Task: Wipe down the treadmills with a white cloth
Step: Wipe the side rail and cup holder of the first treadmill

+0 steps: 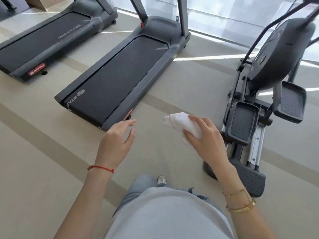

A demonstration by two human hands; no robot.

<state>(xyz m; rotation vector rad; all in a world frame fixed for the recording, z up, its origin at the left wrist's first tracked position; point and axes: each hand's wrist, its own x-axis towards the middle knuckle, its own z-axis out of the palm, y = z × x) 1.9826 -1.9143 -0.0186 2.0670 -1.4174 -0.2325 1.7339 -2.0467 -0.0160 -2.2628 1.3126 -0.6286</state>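
Right hand [205, 138] gripped bunched white cloth [181, 124]; left hand [117, 140] open, empty, near treadmill [120, 73] rear corner.

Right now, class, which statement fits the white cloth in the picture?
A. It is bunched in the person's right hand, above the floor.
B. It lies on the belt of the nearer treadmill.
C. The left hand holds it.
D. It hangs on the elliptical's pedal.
A: the white cloth is bunched in the right hand, while the left hand is open and holds nothing.
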